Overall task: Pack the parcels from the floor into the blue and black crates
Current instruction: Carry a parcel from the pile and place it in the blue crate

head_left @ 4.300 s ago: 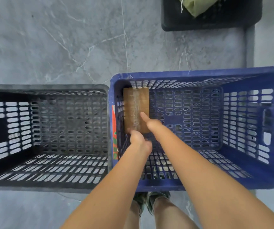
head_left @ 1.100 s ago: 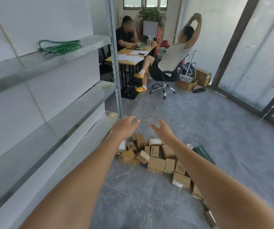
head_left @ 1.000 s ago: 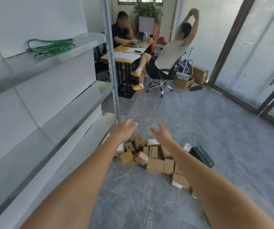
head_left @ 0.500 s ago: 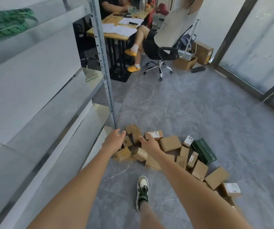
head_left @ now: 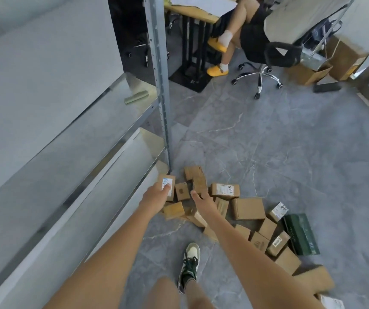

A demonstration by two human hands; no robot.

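Several brown cardboard parcels (head_left: 248, 208) lie in a heap on the grey floor by the foot of a metal shelf post. My left hand (head_left: 156, 196) grips a small parcel with a white label (head_left: 167, 183) at the heap's left edge, fingertips over the label. My right hand (head_left: 202, 202) reaches to a plain brown parcel (head_left: 199, 184) in the middle, thumb spread, fingers touching its near side. A dark green box (head_left: 301, 234) lies at the right of the heap. Neither the blue nor the black crate is in view.
A metal shelving unit (head_left: 72, 139) runs along my left; its post (head_left: 160, 85) stands just behind the heap. My shoe (head_left: 190, 262) is planted in front of the parcels. Farther back a person sits on a wheeled office chair (head_left: 259, 74) at a desk, with cardboard boxes (head_left: 344, 59) beside it.
I turned away from the crates, walked to the parcel heap and bent down. Both hands dropped from mid-air onto the parcels, the left closing on the labelled one.
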